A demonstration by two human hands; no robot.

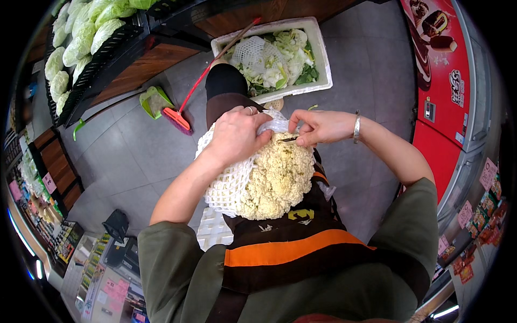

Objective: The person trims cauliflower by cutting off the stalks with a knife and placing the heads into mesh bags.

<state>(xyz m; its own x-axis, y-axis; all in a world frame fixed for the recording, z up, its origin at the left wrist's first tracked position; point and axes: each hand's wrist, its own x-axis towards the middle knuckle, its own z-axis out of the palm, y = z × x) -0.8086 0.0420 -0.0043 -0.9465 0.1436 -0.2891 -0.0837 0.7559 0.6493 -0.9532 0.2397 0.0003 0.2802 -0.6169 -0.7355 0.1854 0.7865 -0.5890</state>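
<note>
A large pale cauliflower (pixel 280 180) rests on my lap against my dark apron. White foam netting (pixel 229 183) wraps its left side, and part of it bunches up at the far edge. My left hand (pixel 239 134) lies over the netting at the top left, its fingers curled on the white wrap. At the far right edge of the cauliflower, my right hand (pixel 318 128) pinches a small dark blade (pixel 289 139), whose tip touches the florets. A silver bracelet circles my right wrist. The blade's handle is hidden inside the fingers.
Beyond my knee stands a white foam box (pixel 324 59) of leaf trimmings and netting. A red broom (pixel 180 117) and green dustpan (pixel 154 102) lie on the left. Cabbages (pixel 81 46) fill a rack at upper left; a red freezer (pixel 439 156) stands right.
</note>
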